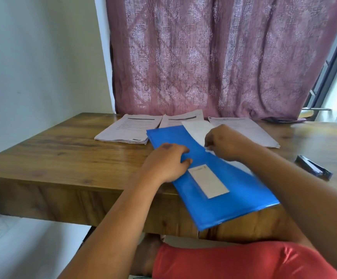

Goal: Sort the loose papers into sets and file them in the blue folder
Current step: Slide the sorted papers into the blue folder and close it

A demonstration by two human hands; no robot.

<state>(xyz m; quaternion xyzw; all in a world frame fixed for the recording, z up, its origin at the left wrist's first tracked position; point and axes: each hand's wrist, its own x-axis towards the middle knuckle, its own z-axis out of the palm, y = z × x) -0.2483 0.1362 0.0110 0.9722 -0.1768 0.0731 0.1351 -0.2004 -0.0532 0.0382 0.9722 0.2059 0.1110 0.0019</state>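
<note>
A blue folder (221,190) with a white label lies slanted across the wooden table (63,154), its near end hanging over the front edge. My left hand (167,162) grips the folder's left edge, fingers curled over the cover. At the folder's open right side, my right hand (224,141) pinches a white sheet (195,129) that pokes out of it. Three paper sets lie along the back: a left stack (127,129), a middle stack (175,119) partly hidden by the folder, and a right stack (252,129).
A dark blue stapler-like object (314,168) lies on the table at the right. A pink patterned curtain (213,57) hangs behind the table, with a window frame at the far right. A white wall stands on the left. Red clothing (234,262) shows below.
</note>
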